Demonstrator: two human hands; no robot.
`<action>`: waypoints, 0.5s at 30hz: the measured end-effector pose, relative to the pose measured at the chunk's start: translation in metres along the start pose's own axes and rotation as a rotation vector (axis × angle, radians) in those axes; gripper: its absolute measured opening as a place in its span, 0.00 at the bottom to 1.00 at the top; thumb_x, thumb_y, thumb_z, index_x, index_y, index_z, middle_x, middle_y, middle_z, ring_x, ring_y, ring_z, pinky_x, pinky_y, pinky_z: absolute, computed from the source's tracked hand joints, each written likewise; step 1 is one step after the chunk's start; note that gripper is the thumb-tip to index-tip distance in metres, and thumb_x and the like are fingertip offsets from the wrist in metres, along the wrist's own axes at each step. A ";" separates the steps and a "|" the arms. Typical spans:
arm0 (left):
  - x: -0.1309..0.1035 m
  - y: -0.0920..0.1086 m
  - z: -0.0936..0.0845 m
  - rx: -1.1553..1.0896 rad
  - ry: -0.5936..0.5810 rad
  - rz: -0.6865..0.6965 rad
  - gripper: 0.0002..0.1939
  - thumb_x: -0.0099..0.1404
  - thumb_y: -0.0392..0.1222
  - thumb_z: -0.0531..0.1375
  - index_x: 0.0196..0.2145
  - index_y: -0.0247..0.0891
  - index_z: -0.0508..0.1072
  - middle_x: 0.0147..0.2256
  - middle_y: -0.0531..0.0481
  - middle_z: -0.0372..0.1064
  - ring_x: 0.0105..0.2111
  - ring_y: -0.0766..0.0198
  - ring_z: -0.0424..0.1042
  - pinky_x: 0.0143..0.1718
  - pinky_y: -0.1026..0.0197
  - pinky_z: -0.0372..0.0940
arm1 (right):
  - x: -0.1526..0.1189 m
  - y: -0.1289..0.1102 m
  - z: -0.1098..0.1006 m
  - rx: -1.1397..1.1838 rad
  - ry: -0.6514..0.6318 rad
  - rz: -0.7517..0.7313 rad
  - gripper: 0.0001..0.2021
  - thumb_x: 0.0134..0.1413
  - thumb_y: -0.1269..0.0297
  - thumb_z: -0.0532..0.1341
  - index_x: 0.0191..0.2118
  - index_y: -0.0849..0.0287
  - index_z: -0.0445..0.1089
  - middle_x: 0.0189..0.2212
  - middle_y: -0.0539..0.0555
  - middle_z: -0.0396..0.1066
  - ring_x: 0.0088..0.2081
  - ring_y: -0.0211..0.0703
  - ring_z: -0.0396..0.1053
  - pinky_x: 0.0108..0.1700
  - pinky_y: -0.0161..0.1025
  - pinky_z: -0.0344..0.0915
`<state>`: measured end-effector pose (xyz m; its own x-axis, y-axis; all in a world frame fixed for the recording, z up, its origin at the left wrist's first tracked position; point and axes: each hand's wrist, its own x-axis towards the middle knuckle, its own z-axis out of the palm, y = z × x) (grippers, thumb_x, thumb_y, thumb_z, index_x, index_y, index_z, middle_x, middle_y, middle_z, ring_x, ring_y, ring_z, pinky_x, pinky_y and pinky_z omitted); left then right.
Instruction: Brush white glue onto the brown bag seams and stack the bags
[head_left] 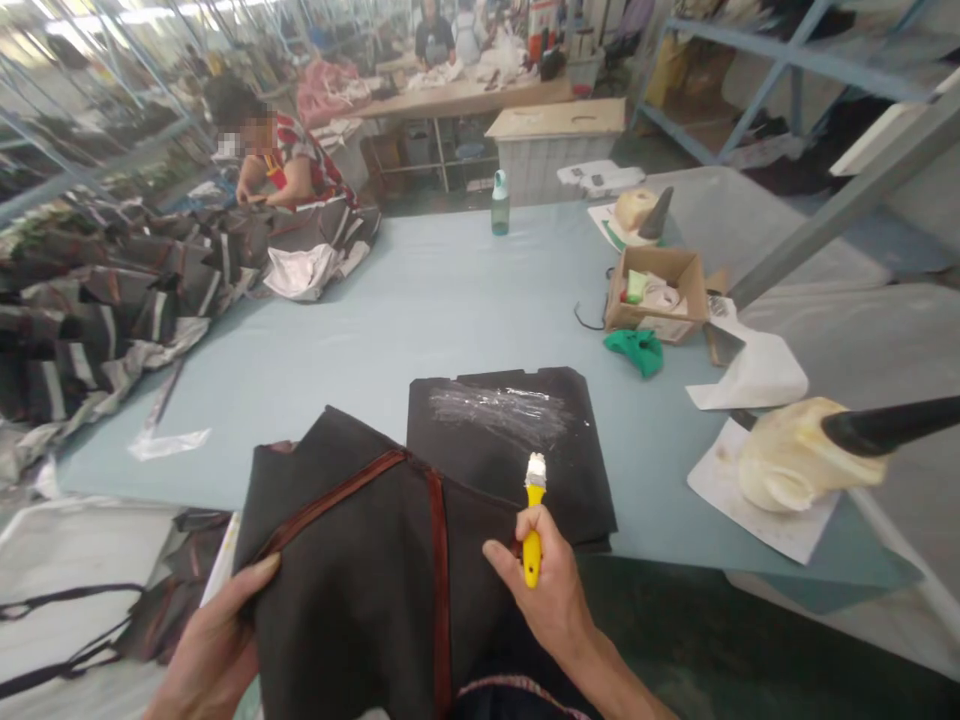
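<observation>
My left hand (221, 625) grips the left edge of a dark fabric piece (352, 560) with reddish-brown strips, its thumb on top. In my right hand (551, 590) is a brush with a yellow handle (532, 545), its whitish bristles pointing away from me. That hand is also at the fabric's right edge, the fingers partly hidden. Beyond the fabric, a flat black panel (585, 480) lies on the table, with a shiny, wet-looking smear across its upper part. The fabric overlaps the panel's lower left part.
The light blue table (450, 290) bears a green bottle (500, 207), a cardboard box (652, 290), a green cloth (636, 350) and a glue-coated container (795, 460) at right. Dark bags (112, 300) are piled at left, near a seated person (300, 165).
</observation>
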<state>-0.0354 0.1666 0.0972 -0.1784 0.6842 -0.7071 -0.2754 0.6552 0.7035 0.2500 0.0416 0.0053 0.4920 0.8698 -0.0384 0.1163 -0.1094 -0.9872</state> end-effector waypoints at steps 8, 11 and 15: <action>0.054 -0.026 0.086 0.460 -0.064 -0.041 0.22 0.47 0.44 0.74 0.39 0.34 0.79 0.32 0.41 0.82 0.32 0.49 0.82 0.29 0.58 0.76 | 0.067 -0.024 -0.048 -0.366 0.153 -0.081 0.16 0.63 0.52 0.62 0.31 0.51 0.57 0.23 0.43 0.58 0.22 0.35 0.57 0.26 0.33 0.59; 0.086 -0.048 0.092 0.680 -0.126 0.081 0.28 0.47 0.60 0.73 0.36 0.35 0.78 0.33 0.42 0.82 0.34 0.48 0.82 0.31 0.56 0.75 | 0.098 -0.009 -0.063 -0.483 0.153 -0.043 0.17 0.60 0.49 0.63 0.30 0.51 0.57 0.22 0.43 0.57 0.21 0.36 0.57 0.25 0.34 0.57; 0.114 -0.071 0.101 1.045 -0.137 0.254 0.30 0.54 0.70 0.62 0.34 0.37 0.78 0.32 0.43 0.80 0.37 0.44 0.81 0.34 0.52 0.74 | 0.130 0.031 -0.067 -0.585 0.104 0.031 0.16 0.58 0.47 0.62 0.30 0.51 0.58 0.21 0.43 0.60 0.21 0.38 0.59 0.26 0.35 0.57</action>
<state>0.0592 0.2306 -0.0260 0.0080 0.8261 -0.5635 0.7074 0.3936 0.5870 0.3750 0.1193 -0.0202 0.5813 0.8134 -0.0214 0.5420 -0.4067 -0.7354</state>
